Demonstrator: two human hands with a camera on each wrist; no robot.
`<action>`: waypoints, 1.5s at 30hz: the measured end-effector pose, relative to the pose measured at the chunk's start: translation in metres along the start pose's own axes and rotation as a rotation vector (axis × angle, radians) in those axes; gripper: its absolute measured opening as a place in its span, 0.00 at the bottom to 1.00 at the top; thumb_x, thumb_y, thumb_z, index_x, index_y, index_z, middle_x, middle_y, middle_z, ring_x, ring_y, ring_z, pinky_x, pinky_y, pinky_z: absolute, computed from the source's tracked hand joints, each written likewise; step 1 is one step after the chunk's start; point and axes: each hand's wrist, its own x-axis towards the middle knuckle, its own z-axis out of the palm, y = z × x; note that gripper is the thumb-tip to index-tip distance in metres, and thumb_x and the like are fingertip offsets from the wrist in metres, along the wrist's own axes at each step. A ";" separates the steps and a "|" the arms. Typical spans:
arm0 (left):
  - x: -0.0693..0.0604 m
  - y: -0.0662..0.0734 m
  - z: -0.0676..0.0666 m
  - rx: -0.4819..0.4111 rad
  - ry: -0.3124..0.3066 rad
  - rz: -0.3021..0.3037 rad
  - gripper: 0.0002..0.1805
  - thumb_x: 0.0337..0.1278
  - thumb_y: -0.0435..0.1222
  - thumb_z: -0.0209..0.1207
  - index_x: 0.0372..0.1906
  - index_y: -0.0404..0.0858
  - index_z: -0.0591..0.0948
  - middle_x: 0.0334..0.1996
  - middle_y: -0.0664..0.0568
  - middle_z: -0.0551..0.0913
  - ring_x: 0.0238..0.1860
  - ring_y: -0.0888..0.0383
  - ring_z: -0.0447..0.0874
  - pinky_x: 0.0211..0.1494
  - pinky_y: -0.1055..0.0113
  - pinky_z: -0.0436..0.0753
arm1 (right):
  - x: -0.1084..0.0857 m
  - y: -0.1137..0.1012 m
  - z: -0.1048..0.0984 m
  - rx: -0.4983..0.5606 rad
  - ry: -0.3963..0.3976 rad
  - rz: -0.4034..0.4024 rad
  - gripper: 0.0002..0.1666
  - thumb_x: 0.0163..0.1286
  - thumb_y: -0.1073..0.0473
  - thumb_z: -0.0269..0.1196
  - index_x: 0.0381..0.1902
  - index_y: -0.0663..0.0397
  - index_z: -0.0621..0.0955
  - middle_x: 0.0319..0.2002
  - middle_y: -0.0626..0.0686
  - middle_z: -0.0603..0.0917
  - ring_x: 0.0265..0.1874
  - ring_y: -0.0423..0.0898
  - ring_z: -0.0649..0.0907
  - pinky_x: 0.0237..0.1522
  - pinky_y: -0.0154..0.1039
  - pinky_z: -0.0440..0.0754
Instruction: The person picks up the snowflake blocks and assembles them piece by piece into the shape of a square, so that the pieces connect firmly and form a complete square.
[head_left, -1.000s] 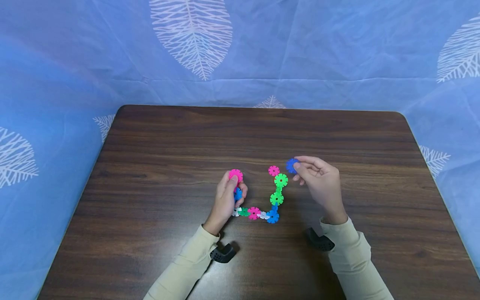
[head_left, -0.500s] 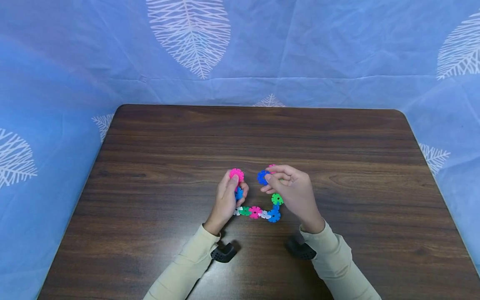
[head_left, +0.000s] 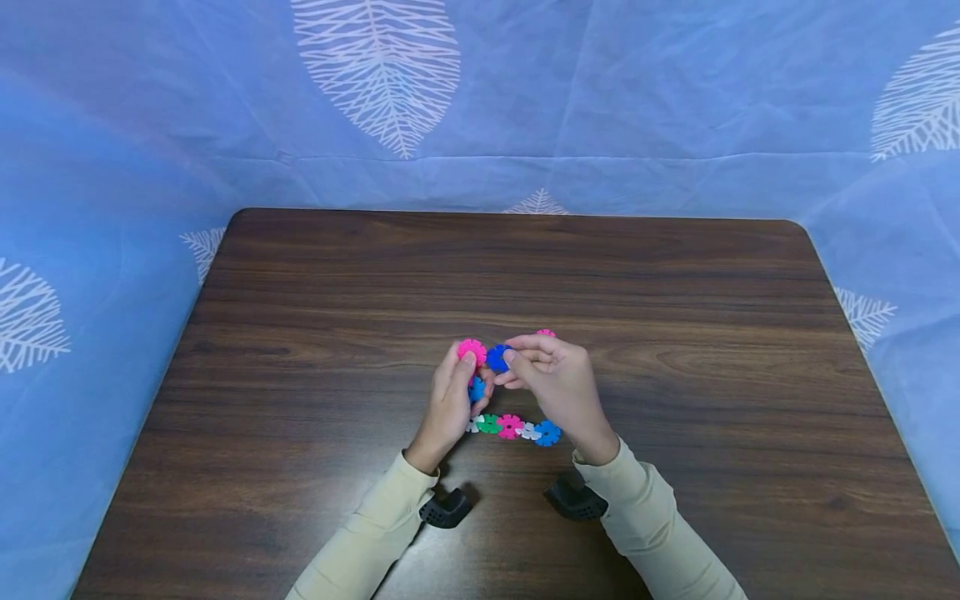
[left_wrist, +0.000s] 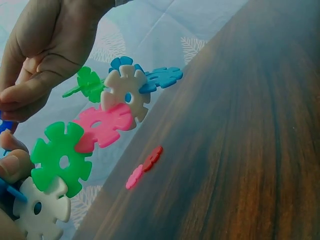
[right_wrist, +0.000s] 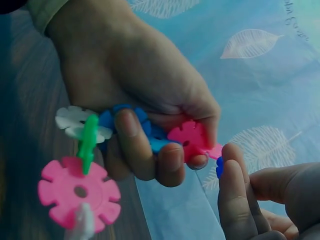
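Observation:
My left hand [head_left: 450, 398] grips one end of a chain of notched plastic snowflake discs. Its thumb lies on a pink disc [head_left: 472, 352], with a lighter blue disc [head_left: 477, 388] below it. My right hand [head_left: 557, 382] pinches a dark blue disc [head_left: 498, 358] between thumb and fingers. The blue disc's edge meets or nearly meets the pink disc; whether they interlock, I cannot tell. From the left hand the chain runs through white, green [left_wrist: 61, 159], pink [left_wrist: 104, 126] and white [left_wrist: 125, 92] discs to a blue disc [head_left: 547, 432]. The right hand hides most of its far arm.
A dark wooden table [head_left: 300, 350] lies under both hands, with blue leaf-patterned cloth [head_left: 480, 100] behind and beside it. In the left wrist view, a small red piece [left_wrist: 153, 158] and a pink piece [left_wrist: 134, 177] show against the table.
My right hand has moved left with the dark blue disc, from right of the chain's far arm to beside the pink disc. My left hand has stayed almost still.

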 end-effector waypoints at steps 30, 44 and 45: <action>-0.004 -0.003 0.003 0.202 -0.001 0.013 0.15 0.75 0.35 0.34 0.37 0.29 0.68 0.21 0.43 0.72 0.16 0.67 0.66 0.16 0.76 0.68 | 0.001 -0.006 0.004 0.120 -0.042 0.120 0.14 0.65 0.69 0.60 0.45 0.78 0.77 0.29 0.67 0.85 0.20 0.41 0.85 0.30 0.37 0.86; -0.001 -0.005 -0.004 0.041 -0.039 0.076 0.16 0.75 0.37 0.34 0.41 0.25 0.64 0.22 0.39 0.69 0.10 0.64 0.59 0.10 0.74 0.60 | 0.000 -0.010 -0.005 -0.020 -0.109 0.099 0.20 0.72 0.57 0.56 0.53 0.68 0.76 0.34 0.67 0.85 0.26 0.47 0.88 0.33 0.41 0.86; 0.000 -0.006 -0.004 0.020 -0.046 0.090 0.17 0.75 0.38 0.34 0.41 0.25 0.63 0.22 0.36 0.68 0.09 0.64 0.59 0.09 0.74 0.60 | -0.001 -0.010 -0.008 -0.042 -0.104 0.085 0.21 0.72 0.56 0.55 0.54 0.67 0.76 0.33 0.67 0.85 0.26 0.48 0.88 0.33 0.40 0.86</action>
